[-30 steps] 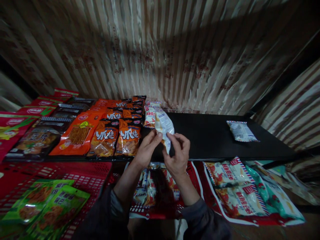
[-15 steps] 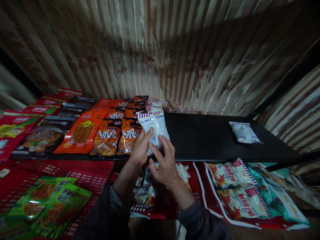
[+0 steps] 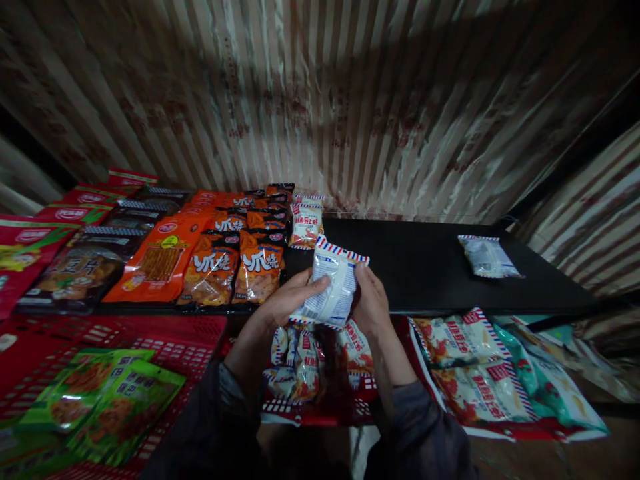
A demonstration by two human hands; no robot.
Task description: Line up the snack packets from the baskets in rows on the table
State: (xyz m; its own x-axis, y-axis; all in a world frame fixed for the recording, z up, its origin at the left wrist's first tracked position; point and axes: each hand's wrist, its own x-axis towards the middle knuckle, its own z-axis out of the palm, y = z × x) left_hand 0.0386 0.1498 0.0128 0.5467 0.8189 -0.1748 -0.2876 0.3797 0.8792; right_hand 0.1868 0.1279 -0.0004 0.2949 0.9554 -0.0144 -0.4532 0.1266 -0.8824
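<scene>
A white snack bag (image 3: 336, 283) with red and blue striped ends is between my two hands, its printed back face up. My left hand (image 3: 295, 293) grips its left side, thumb on top. On the right edge of the bag, my right hand (image 3: 370, 300) is closed round it. Behind the held bag, a similar bag (image 3: 306, 223) stands front-out beside the orange and black bags (image 3: 259, 263). Another white bag (image 3: 489, 257) lies at the right of the black shelf (image 3: 420, 267).
Red pouches, dark bags and an orange pouch (image 3: 156, 260) fill the shelf's left. Below are a red basket (image 3: 200, 333) with green packets (image 3: 125, 407), a middle basket with striped bags (image 3: 307, 367), and striped and teal bags (image 3: 560, 393) at right. Striped sheeting hangs behind.
The held bag has moved right and turned slightly clockwise, uncovering the front-facing bag on the shelf. My right hand has shifted from over the bag to its right edge.
</scene>
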